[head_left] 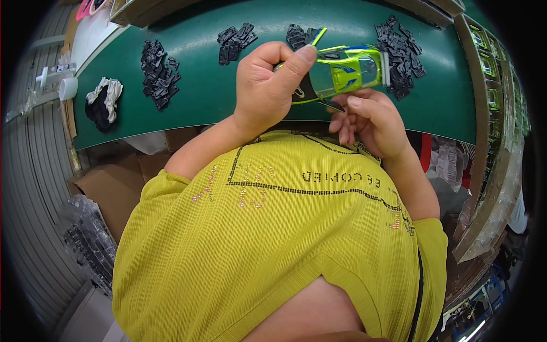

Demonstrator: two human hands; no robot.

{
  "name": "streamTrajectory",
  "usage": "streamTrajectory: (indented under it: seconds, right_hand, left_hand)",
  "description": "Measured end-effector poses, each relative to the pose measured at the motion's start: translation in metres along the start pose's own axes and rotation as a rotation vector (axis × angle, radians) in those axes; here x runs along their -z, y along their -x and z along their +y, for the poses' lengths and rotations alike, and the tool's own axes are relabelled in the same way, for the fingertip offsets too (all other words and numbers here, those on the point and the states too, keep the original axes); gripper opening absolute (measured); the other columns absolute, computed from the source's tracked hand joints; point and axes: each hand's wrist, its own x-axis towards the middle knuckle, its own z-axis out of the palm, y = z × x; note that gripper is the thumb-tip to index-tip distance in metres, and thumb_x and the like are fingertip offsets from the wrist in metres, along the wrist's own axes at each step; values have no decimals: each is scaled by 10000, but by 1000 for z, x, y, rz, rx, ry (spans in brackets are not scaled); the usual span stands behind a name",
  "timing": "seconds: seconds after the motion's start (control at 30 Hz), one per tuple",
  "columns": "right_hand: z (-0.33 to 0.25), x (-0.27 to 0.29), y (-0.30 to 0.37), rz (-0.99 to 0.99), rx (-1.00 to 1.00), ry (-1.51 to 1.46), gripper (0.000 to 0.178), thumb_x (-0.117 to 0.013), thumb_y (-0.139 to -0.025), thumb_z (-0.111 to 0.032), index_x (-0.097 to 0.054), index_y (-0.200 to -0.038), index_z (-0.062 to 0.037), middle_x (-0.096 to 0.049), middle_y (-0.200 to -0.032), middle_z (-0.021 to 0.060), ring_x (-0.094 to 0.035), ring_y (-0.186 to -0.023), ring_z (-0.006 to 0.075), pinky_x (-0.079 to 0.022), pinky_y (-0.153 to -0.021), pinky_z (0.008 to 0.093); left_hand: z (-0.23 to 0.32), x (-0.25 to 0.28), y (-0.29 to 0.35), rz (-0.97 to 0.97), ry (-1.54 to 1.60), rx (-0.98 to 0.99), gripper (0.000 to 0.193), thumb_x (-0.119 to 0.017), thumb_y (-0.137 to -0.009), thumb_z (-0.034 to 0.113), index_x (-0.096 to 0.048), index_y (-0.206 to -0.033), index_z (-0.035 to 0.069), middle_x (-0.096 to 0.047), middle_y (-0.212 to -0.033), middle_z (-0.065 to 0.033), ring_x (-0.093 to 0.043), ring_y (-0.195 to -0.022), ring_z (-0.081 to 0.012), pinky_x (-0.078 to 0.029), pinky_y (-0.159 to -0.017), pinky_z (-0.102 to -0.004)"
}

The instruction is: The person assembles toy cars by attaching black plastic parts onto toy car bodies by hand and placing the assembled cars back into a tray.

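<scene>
A lime-green toy car body (347, 71) is held just above the near edge of the green desk (194, 102). The left hand (268, 91) is clamped on the car's front end, thumb pressed along its roof line. The right hand (370, 117) supports the car from beneath, fingers (348, 122) curled loosely against its lower edge; whether a small part is pinched there cannot be told. Piles of small black plastic parts (159, 74) are spread on the desk beyond the car, and a black-and-white cloth (104, 102) lies far to the car's left. Judged step: fitting or checking a piece on the car's underside. The next move would call for steady support and fine fingertip alignment.
</scene>
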Motion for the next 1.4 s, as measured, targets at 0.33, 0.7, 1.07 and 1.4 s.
streamTrajectory:
  seconds: [0.33, 0.7, 1.07, 1.4]
  right_hand:
    - [13, -18, -16, -200, -195, -522, 233, -528, -928, -189, -460, -741, -68, -444, -574, 48, -375, -451, 121, -318, -454, 242]
    - [17, -14, -13, -190, -151, -442, 248, -536, -971, -228, -560, -825, -29, -533, -628, 51, -454, -508, 114, -367, -488, 234]
    - [11, -21, 10, 378, 624, 849, 210, -797, -814, -108, -707, -969, 1, -703, -821, 57, -642, -680, 109, -500, -622, 240]
    - [6, -17, -11, 259, 1066, 1279, 148, -768, -744, -45, -659, -844, -40, -631, -721, 88, -609, -605, 277, -467, -537, 354]
  left_hand:
    - [2, -12, 3, -23, -88, -74, 304, -722, -928, 189, -594, -697, 40, -498, -616, 68, -381, -568, -3, -290, -485, -204]
    - [-11, -12, 1, 49, 82, 175, 351, -717, -932, 224, -540, -664, 83, -495, -628, 75, -371, -554, -1, -305, -476, -208]
    - [10, -16, 1, 135, 170, 438, 324, -685, -943, 302, -543, -739, 94, -603, -649, -17, -544, -478, -83, -423, -392, -252]
    - [4, -21, 4, 191, 129, 463, 333, -683, -945, 305, -534, -748, 81, -599, -661, -29, -538, -480, -87, -427, -387, -256]
